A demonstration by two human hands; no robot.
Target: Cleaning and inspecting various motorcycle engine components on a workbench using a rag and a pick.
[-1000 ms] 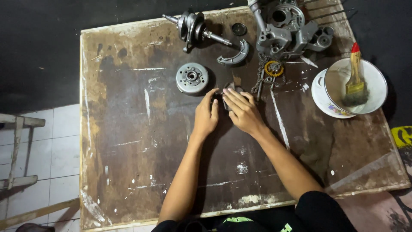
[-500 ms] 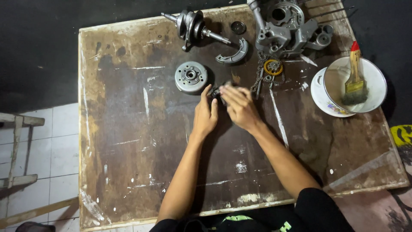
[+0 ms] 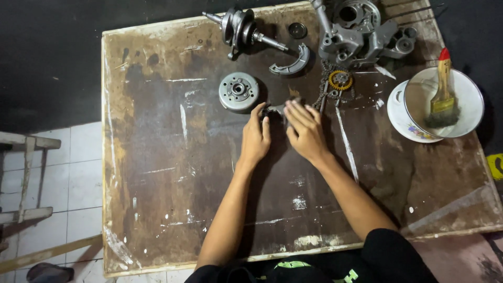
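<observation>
Flywheel (image 3: pixel 238 91) left of sprocket (image 3: pixel 341 79); crankshaft (image 3: pixel 241 26) behind it; brush (image 3: pixel 443 89) in bowl (image 3: pixel 474 112) at right

One crankshaft (image 3: pixel 242 27), one flywheel (image 3: pixel 238 91), one brush (image 3: pixel 443 89), one bowl (image 3: pixel 471 97).

Both forearms stretched forward, left hand (image 3: pixel 255 139) and right hand (image 3: pixel 305 131) side by side, fingers curled

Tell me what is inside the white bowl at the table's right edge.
A paintbrush with a red-tipped wooden handle leans inside the white bowl, bristles down. Whether liquid lies under the bristles cannot be told.
</observation>
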